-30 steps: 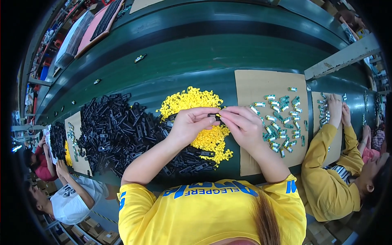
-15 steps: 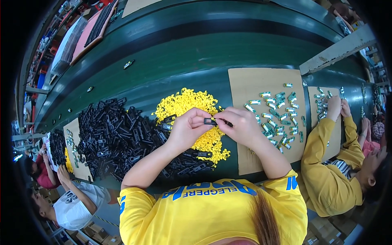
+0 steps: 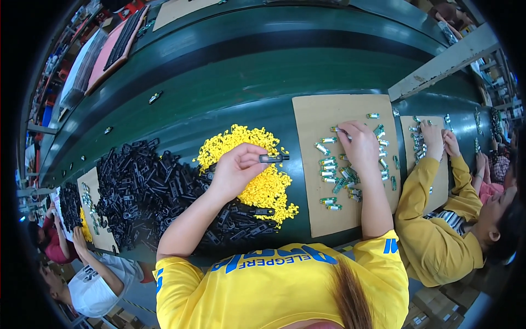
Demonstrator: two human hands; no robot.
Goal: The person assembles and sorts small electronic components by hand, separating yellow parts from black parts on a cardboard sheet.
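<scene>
Between the thumb and fingers of my left hand (image 3: 235,172) is a black plastic housing (image 3: 270,158) with a long window-like opening. It is held level above the heap of small yellow plastic pieces (image 3: 263,189). My right hand (image 3: 360,148) is over a cardboard sheet (image 3: 323,222), its thumb and fingertips pinched at a small green-and-silver part (image 3: 334,129). More of these parts (image 3: 329,167) lie scattered on the sheet around and under the hand. Left of the yellow heap spreads a big pile of black plastic housings (image 3: 148,192).
A green conveyor belt (image 3: 230,71) runs behind the heaps, with a few loose parts on it, one (image 3: 155,97) at the left. A metal post (image 3: 438,63) slants in at the right. Co-workers sit on both sides, the nearest in a mustard sleeve (image 3: 411,197).
My right hand has left the black housing and moved right to the parts on the cardboard. My left hand keeps the housing, its window now facing up more plainly.
</scene>
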